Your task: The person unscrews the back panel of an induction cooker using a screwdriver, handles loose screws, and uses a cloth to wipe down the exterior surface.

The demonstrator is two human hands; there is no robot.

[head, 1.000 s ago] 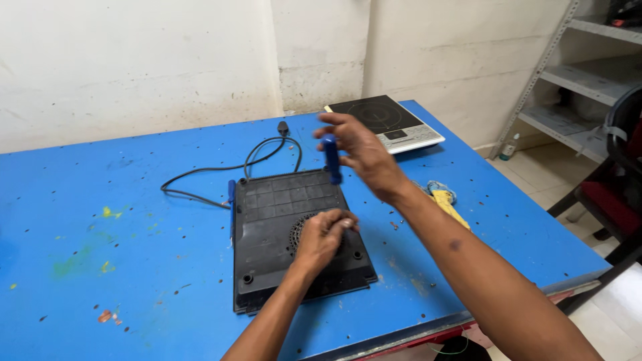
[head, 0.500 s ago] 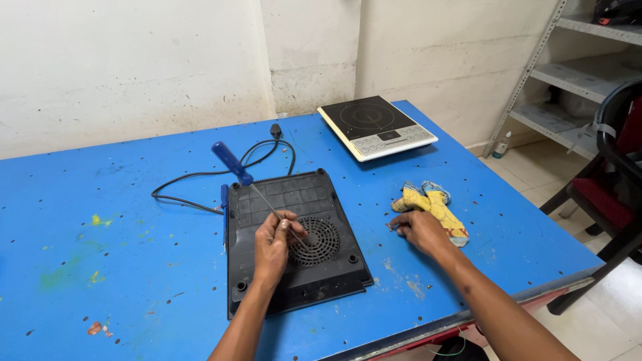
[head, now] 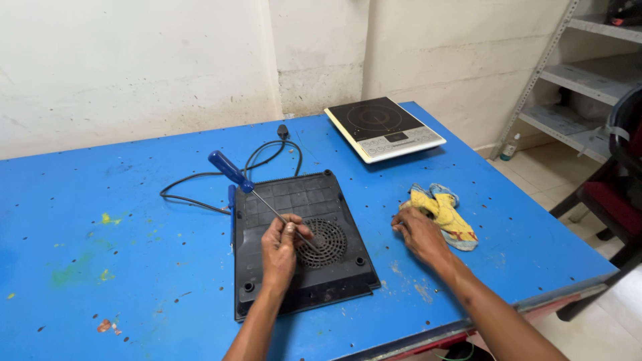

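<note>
the left hand (head: 279,249) gripped the screwdriver (head: 257,196) shaft over the upturned induction cooker (head: 297,244); its blue handle pointed up-left, away from the fan grille (head: 326,243). the right hand (head: 420,234), fingers loosely curled, rested beside the cooker.

Upturned cooktop base (head: 301,220): matt black moulded plastic w/ ribbed grid, dusty. Screwdriver (head: 257,197): glossy blue plastic handle, thin bright metal shaft. Table (head: 100,267): blue painted top, scuffed, paint-flecked. Second cooktop (head: 383,127): glossy black glass, pale plastic frame. Rag (head: 443,212): yellow-blue cloth, soft, crumpled. Cable (head: 200,179): black rubbery sheath.
</note>
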